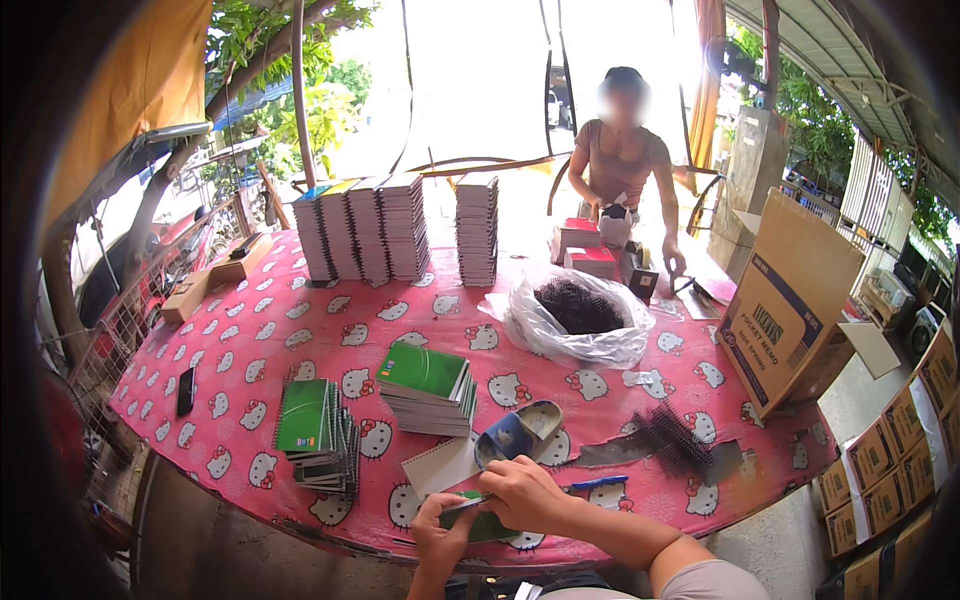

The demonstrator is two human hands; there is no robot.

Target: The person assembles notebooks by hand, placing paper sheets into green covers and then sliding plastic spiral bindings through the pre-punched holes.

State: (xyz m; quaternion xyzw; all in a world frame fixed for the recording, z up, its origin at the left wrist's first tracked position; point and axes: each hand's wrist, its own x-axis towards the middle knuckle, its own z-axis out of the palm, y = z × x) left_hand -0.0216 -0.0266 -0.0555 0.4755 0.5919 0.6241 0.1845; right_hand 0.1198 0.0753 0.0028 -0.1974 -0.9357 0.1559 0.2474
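At the near edge of the table, my left hand (441, 532) is closed on a small green-covered notebook (492, 528). My right hand (525, 494) closes its fingers at the notebook's upper edge; what lies between the fingertips is hidden. Just beyond is a blank white pad (437, 467), next to a blue and beige object shaped like a slipper (512, 437). A blue pen (600, 482) lies to the right of my right hand. Farther left stand a spiral-bound stack of green notebooks (304, 415) and a second green stack (424, 370).
Loose black binding coils (675, 440) lie at right; more fill a clear plastic bag (600, 345). Tall notebook stacks (365, 235) stand at the back. A large cardboard box (790, 300) occupies the right edge, a phone (186, 391) the left. Across the table, a person (625, 165) handles things.
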